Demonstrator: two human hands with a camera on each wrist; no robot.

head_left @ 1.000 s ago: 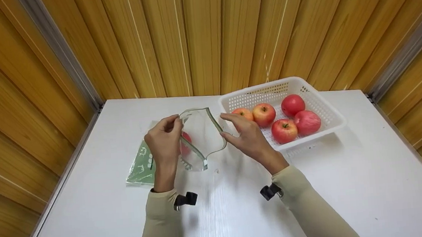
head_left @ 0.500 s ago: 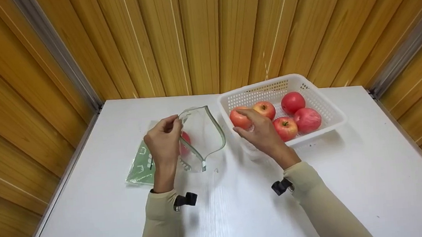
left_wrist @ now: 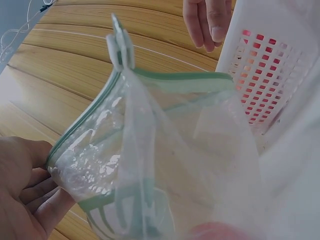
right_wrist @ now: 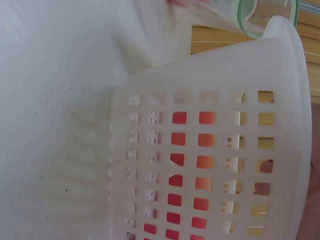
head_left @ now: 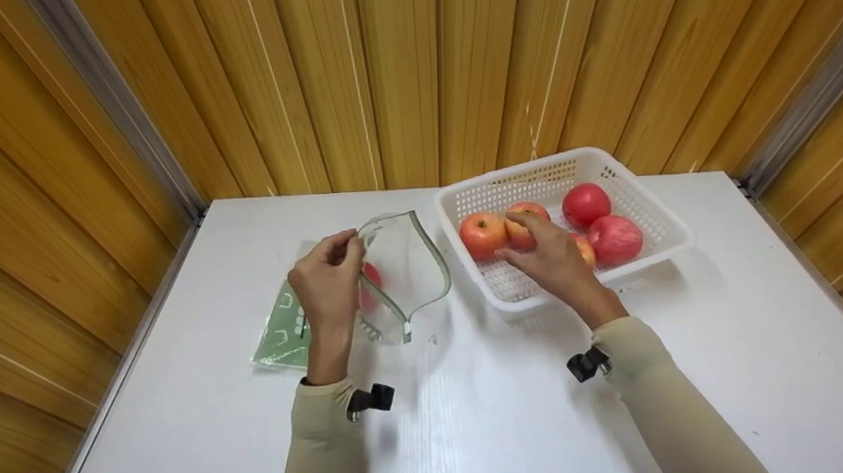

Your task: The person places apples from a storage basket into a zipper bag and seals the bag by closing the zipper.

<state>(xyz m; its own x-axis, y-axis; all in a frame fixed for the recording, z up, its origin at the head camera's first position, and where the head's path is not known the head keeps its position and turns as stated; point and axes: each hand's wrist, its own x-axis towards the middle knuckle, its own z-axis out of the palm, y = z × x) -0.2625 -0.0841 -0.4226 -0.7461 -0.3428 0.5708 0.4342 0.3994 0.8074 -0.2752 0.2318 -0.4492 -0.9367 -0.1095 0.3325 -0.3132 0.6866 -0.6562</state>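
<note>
My left hand (head_left: 327, 281) pinches the rim of a clear zip bag (head_left: 420, 263) with a green seal, its mouth spread apart. Low in the bag shows a red apple (head_left: 371, 282); in the left wrist view only a red blur of it appears at the bottom edge. My right hand (head_left: 553, 262) is over the white plastic basket (head_left: 494, 298), thumb and fingers apart, right at an apple (head_left: 523, 237) that it partly covers. Another apple (head_left: 482, 235) sits left of it. In the right wrist view, the basket wall (right_wrist: 160, 77) hides most of the fruit.
Two red apples (head_left: 586, 205) (head_left: 615, 240) lie toward the basket's right side, and one more is partly behind my right hand. A flat green plastic packet (head_left: 279, 334) lies under my left hand on the white table (head_left: 452, 429). Wood-patterned panels (head_left: 402, 80) stand behind.
My right hand has left the bag's rim and moved right, over the basket, passing the leftmost apple. My left hand stays on the bag, whose mouth remains spread.
</note>
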